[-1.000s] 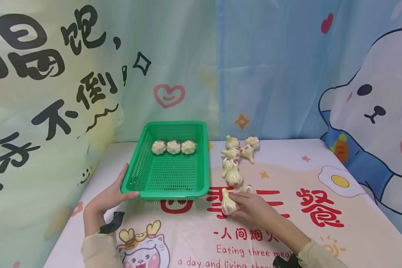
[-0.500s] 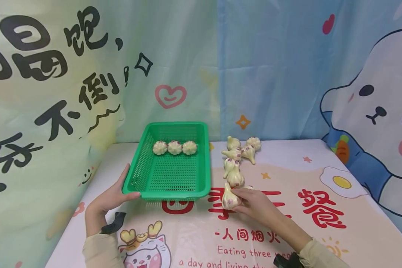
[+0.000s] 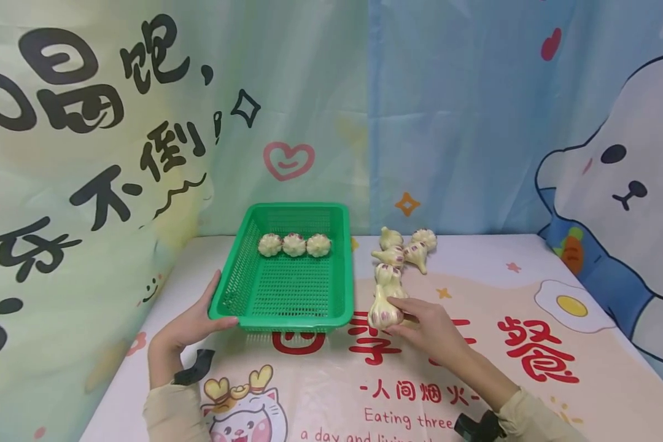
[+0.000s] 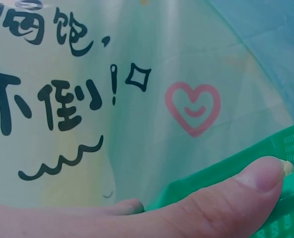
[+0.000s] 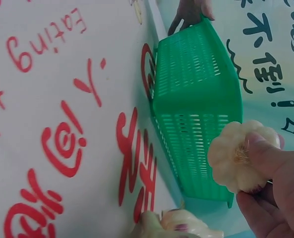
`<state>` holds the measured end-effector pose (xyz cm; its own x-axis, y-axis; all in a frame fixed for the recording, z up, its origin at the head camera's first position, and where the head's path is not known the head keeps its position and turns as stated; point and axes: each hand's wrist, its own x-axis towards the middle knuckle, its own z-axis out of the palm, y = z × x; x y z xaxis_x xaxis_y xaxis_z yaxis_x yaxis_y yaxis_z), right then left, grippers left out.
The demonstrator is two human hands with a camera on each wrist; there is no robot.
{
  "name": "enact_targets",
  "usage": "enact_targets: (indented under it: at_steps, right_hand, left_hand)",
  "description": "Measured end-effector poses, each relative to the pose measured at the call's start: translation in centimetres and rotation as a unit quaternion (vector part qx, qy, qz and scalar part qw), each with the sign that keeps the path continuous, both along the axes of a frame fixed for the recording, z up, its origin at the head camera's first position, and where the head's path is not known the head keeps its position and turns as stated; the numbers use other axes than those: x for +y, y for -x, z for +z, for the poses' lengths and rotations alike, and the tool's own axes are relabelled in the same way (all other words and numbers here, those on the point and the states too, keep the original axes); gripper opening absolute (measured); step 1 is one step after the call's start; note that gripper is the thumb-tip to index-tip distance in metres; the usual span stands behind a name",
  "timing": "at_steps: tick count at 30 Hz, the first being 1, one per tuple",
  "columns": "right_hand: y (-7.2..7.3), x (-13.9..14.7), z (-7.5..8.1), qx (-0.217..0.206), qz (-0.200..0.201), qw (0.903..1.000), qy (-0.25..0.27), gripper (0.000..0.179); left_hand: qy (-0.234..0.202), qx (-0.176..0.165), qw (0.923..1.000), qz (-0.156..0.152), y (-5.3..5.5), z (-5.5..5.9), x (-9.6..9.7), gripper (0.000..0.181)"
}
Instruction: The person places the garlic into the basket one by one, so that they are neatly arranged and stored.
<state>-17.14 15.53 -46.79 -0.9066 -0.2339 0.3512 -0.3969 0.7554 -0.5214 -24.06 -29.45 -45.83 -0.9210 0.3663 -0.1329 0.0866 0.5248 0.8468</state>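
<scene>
My left hand (image 3: 190,322) grips the near-left corner of a green plastic basket (image 3: 287,323). Its thumb (image 4: 236,198) lies over the rim in the left wrist view. Inside the basket, a row of three garlic bulbs (image 3: 294,245) sits toward the far end. Just right of the basket, my right hand (image 3: 433,325) pinches another garlic bulb (image 3: 385,314) between thumb and fingers, its stem pointing away from me. The right wrist view shows that bulb's root end (image 5: 236,153) with the thumb pressed near it.
Several loose garlic bulbs (image 3: 416,253) form an uneven line on the table right of the basket. The nearest ones are partly hidden behind the held bulb. A printed cloth (image 3: 320,393) covers the table, and a patterned curtain (image 3: 447,123) hangs behind it.
My right hand has carried the pinched bulb slightly farther from me, and the bulb has turned more upright in view. The left hand keeps its hold on the basket. The head view has shifted a little.
</scene>
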Motion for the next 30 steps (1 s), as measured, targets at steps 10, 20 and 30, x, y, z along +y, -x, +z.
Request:
enact_targets:
  at_steps: [10,20,30]
  right_hand:
    - [1.6,-0.5,2.1,-0.001,-0.007,0.9969,0.078,0.058]
    - [5.4,-2.8,3.6,-0.080,0.009,0.9837,0.161,0.055]
    - [10.1,-6.9,4.6,-0.094,0.042,0.9877,0.118,0.049]
  left_hand:
    - [0.002,0.007,1.0000,-0.004,0.2,0.9,0.3,0.113]
    - [0.005,-0.007,1.0000,-0.001,-0.1,0.7,0.4,0.114]
    - [0.011,-0.009,0.9999,0.008,-0.2,0.2,0.2,0.112]
